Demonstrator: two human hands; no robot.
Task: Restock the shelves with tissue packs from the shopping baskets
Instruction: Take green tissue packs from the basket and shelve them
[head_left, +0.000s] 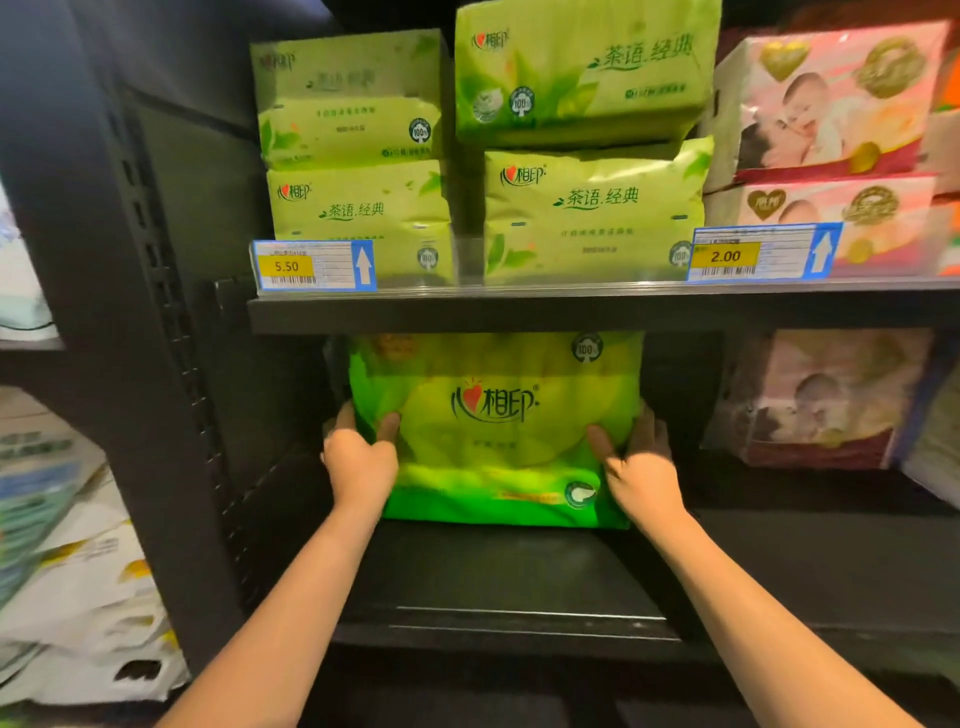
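A large green tissue pack (493, 431) stands upright on the dark lower shelf (467, 566), under the upper shelf board. My left hand (358, 457) grips its left edge, thumb on the front. My right hand (639, 462) grips its right edge the same way. Both forearms reach in from the bottom of the view. No shopping basket is in sight.
The upper shelf (519, 312) holds stacked light-green tissue packs (592, 213) and pink baby-print packs (826, 104), with price tags 5.50 (311, 265) and 2.00 (763, 254). Pink packs (821, 400) stand at the lower right. A black upright (156, 312) borders the left; white packs (67, 571) lie beyond.
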